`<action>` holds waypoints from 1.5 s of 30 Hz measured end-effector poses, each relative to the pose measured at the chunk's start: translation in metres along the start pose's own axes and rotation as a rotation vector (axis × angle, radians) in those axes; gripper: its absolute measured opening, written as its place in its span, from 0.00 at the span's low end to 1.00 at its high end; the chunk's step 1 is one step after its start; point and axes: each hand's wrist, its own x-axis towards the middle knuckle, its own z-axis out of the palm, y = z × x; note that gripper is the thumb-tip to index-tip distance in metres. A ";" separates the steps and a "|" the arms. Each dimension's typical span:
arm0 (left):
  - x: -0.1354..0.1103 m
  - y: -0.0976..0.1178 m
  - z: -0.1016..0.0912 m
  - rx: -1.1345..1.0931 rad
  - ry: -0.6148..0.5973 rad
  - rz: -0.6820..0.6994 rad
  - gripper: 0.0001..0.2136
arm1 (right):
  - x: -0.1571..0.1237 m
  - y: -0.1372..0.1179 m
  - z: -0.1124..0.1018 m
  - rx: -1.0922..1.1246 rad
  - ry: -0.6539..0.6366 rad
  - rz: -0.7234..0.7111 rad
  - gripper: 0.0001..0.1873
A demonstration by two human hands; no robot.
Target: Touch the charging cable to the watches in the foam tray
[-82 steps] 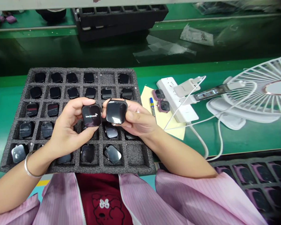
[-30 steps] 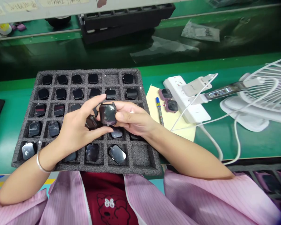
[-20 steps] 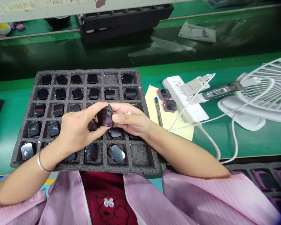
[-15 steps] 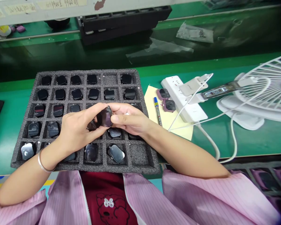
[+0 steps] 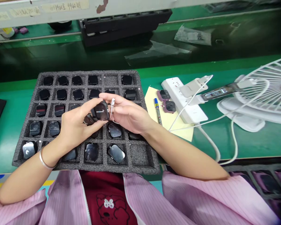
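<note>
My left hand (image 5: 73,123) pinches a dark square smartwatch body (image 5: 101,111) by its edges, above a foam tray. Its screen is lit with white "one2track" lettering. Another dark watch (image 5: 89,119) shows under the left fingers; whether it is held too, I cannot tell. At the right side of the lit watch, my right hand (image 5: 133,117) has a white cable plug (image 5: 112,103) between its thumb and fingers. The plug stands upright, close by the watch edge; contact between them is unclear. Beneath both hands, the grey foam tray (image 5: 81,165) holds several dark watch bodies in its compartments.
Right of the tray, a yellow paper (image 5: 152,93) carries a marker (image 5: 157,111) and two purple-framed watches (image 5: 169,106). A white power strip (image 5: 189,111) with chargers and cables lies beside a white fan (image 5: 269,93). Black trays (image 5: 126,26) stand behind; a shelf edge (image 5: 131,6) overhangs.
The watch's screen was dark and now shows lit lettering. My right thumb has come off the watch face, and the white plug now shows upright beside it.
</note>
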 end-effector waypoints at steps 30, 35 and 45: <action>0.024 0.014 -0.005 -1.112 -0.052 -0.895 0.34 | -0.011 0.005 0.040 -1.424 0.030 -0.827 0.08; 0.022 0.011 -0.005 -1.113 -0.135 -0.866 0.36 | -0.011 0.010 0.041 -1.661 0.219 -0.965 0.12; 0.018 0.013 -0.008 -1.141 -0.163 -0.904 0.35 | -0.011 0.013 0.032 -1.640 -0.027 -0.963 0.12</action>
